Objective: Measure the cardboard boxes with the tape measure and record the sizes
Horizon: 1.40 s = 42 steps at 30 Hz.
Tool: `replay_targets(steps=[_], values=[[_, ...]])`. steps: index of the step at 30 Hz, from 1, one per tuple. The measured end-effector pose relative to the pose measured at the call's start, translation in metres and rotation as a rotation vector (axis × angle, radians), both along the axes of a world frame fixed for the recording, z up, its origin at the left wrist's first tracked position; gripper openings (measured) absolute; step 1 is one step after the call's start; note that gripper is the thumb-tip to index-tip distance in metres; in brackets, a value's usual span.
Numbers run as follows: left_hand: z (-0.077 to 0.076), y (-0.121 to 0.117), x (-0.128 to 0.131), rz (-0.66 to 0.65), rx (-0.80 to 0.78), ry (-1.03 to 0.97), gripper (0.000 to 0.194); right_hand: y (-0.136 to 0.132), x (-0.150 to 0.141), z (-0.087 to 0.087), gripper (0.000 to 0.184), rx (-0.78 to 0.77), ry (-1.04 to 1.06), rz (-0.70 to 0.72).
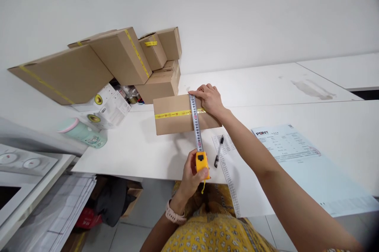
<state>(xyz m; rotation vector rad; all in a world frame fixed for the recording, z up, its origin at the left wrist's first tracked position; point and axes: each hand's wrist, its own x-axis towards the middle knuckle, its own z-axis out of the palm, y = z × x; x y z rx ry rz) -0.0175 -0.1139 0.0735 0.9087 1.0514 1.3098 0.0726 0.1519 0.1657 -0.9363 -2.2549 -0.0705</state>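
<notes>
A flat cardboard box [171, 122] sealed with yellow tape lies on the white table [142, 153]. A tape measure's blade [195, 124] runs across the box from its far edge to its near edge. My left hand [191, 175] grips the yellow tape measure case [201, 162] at the table's front edge. My right hand [209, 98] presses the blade's end down on the box's far right edge, fingers closed on it. A black pen [218, 152] lies on a printed sheet [233, 173] just right of the case.
Several cardboard boxes [118, 58] are stacked at the back left against the wall, with white product boxes [109, 108] below them. A mint bottle [84, 133] lies on its side at the left. A large printed form [299, 157] covers the table's right part.
</notes>
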Motion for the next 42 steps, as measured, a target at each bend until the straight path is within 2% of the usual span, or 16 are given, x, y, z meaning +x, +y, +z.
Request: replay_targets(steps=[6, 16, 20, 24, 27, 30, 34, 36, 38, 40, 42], values=[[-0.022, 0.009, -0.005, 0.001, 0.026, 0.064, 0.073, 0.0, 0.0, -0.002, 0.053, 0.008, 0.038, 0.017], [-0.032, 0.007, -0.008, -0.033, 0.031, 0.081, 0.073, -0.001, 0.001, -0.004, 0.052, 0.02, 0.028, -0.005], [-0.032, 0.008, -0.008, -0.018, 0.011, 0.081, 0.077, -0.001, 0.001, -0.004, 0.052, 0.019, 0.026, -0.01], [-0.019, -0.003, -0.005, 0.009, 0.023, 0.023, 0.077, -0.007, 0.0, -0.002, 0.047, 0.02, -0.005, -0.062], [-0.008, -0.019, -0.006, 0.058, 0.114, 0.017, 0.075, -0.023, 0.0, -0.003, 0.044, 0.057, -0.01, -0.108], [-0.001, -0.033, -0.008, 0.125, 0.163, 0.035, 0.078, -0.051, 0.003, -0.014, 0.045, 0.091, 0.001, -0.122], [0.0, -0.041, -0.011, 0.141, 0.13, 0.074, 0.077, -0.094, 0.008, -0.048, 0.04, 0.058, 0.002, -0.097], [-0.001, -0.044, -0.012, 0.116, 0.103, 0.1, 0.076, -0.109, 0.01, -0.065, 0.037, 0.029, -0.019, -0.067], [-0.002, -0.047, -0.013, 0.075, 0.075, 0.125, 0.075, -0.119, 0.012, -0.076, 0.035, 0.003, -0.012, -0.043], [-0.003, -0.05, -0.013, 0.015, 0.033, 0.162, 0.075, -0.124, 0.016, -0.075, 0.035, -0.052, 0.061, -0.046], [-0.004, -0.053, -0.013, -0.037, -0.024, 0.251, 0.078, -0.125, 0.025, -0.064, 0.038, -0.166, 0.231, -0.073]])
